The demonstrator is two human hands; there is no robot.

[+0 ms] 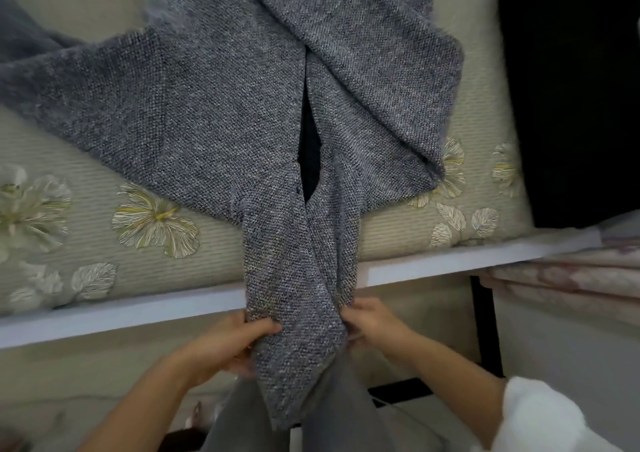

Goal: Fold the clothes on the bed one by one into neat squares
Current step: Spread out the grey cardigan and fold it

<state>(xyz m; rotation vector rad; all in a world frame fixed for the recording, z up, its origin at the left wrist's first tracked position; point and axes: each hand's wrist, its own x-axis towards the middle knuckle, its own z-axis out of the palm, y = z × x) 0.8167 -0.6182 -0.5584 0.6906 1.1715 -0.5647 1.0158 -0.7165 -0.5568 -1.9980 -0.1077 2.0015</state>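
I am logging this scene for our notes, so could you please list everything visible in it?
knitted garment: one, mottled grey, spread on the bed, near end hanging over the edge
blue-grey cloth: one, upper left; may belong to the garment
bedspread: one, pale green with flowers, under the garment
black cloth: one, far right on the bed
bed rail: one, white, along the near edge
folded fabric: one stack, pale pink, right, below the rail
trousers: one pair, grey, bottom centre
sleeve: one, white, right arm
left hand: one, bare, grips the hanging end
right hand: one, bare, pinches its other side
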